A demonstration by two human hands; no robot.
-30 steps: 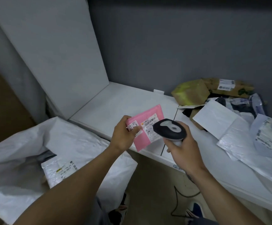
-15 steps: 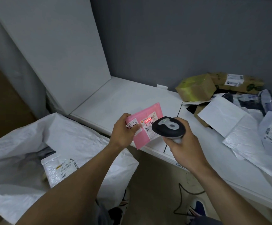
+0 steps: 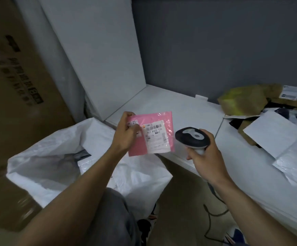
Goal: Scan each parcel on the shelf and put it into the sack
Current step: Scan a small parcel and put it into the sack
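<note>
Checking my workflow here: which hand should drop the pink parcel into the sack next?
Left. The left hand holds the pink parcel next to the sack; the right hand is busy gripping the scanner, farther away.

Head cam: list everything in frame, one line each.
pink parcel: 1, pink with white label, held at centre over the shelf's front edge
scanner: 1, black and grey, right of the pink parcel
sack: 1, white, open, lower left below the shelf
shelf: 1, white, centre to right
shelf parcels: several, brown, yellow-green and white, piled at right; count unclear
cardboard box: 1, brown, far left
cable: 1, dark, floor lower right
left hand: 1, grips the pink parcel
right hand: 1, holds the scanner
</note>
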